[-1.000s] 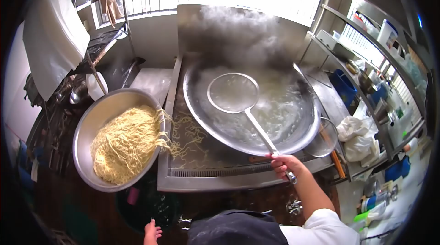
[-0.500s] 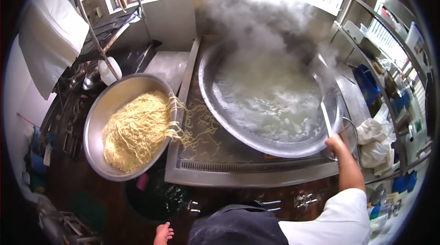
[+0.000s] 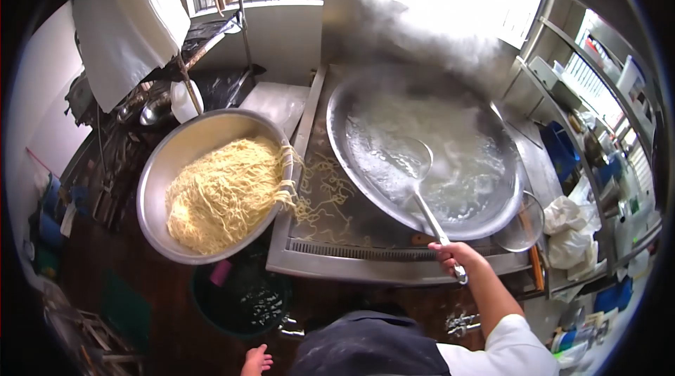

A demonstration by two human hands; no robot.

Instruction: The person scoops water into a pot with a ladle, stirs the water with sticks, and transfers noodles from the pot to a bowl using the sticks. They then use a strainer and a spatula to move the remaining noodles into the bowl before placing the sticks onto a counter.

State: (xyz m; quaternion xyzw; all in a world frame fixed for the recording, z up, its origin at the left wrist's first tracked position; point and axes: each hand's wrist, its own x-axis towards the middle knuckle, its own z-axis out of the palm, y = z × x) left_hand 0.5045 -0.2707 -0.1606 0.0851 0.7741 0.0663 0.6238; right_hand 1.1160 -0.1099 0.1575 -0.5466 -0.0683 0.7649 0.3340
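Note:
My right hand [image 3: 455,256] is closed around the metal handle of a long ladle [image 3: 430,215]. The ladle's round head dips into the cloudy, bubbling water [image 3: 457,144] at the left part of a big metal wok [image 3: 336,123]. Steam rises at the wok's far side. Down at the bottom edge, my left hand [image 3: 257,360] hangs with fingers apart and nothing in it. A large metal basin [image 3: 151,200] left of the stove holds a heap of yellow noodles [image 3: 225,193]. Some noodles drape over its right rim, and loose strands lie on the stove top.
A round strainer-like tool [image 3: 522,225] leans at the wok's right. Beyond it are white plastic bags [image 3: 573,228] and a metal rack [image 3: 590,165] of kitchenware. A dark tub of water [image 3: 242,298] stands on the floor below the basin. White sheeting [image 3: 130,21] hangs at upper left.
My right hand has swung left and down with the ladle, whose head moved from the wok's right side to its left part. Steam has thinned. The view has shifted slightly; my left hand stays low.

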